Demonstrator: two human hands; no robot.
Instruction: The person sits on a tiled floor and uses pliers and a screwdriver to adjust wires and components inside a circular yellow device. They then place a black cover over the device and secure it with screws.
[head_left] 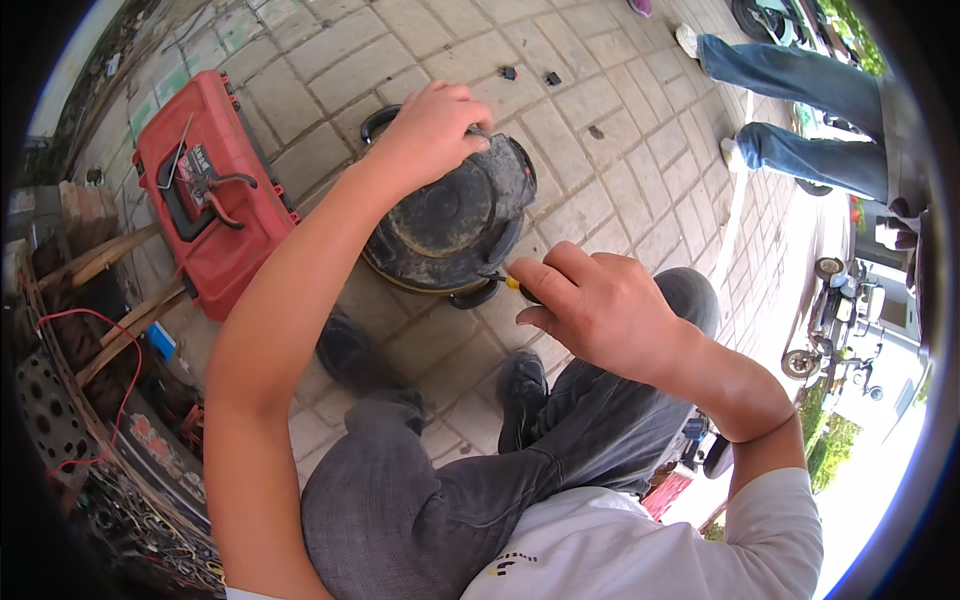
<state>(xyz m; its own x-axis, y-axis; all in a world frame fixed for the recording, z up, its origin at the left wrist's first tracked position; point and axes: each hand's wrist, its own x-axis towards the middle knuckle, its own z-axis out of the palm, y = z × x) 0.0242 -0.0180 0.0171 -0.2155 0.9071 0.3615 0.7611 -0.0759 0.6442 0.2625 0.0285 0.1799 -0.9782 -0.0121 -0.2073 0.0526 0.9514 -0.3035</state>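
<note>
A round, dirty black appliance point(440, 215) with a yellowish lower rim and caster-like parts sits on the paving in front of my feet. My left hand point(432, 130) is closed over its far edge, fingers bent down onto the black housing. In my right hand point(600, 305) is a screwdriver point(513, 283), its yellow and black handle wrapped by the fingers. The shaft points left and reaches the appliance's near right edge; whether the tip sits in a screw cannot be made out.
Left of the appliance lies a red toolbox point(235, 265) with pliers point(228, 212) and a hex key point(177, 150) on its lid. Two small black pieces point(510, 73) rest on the paving beyond. Wood strips point(115, 255) and scrap fill the left side. Someone in jeans point(800, 85) stands at right.
</note>
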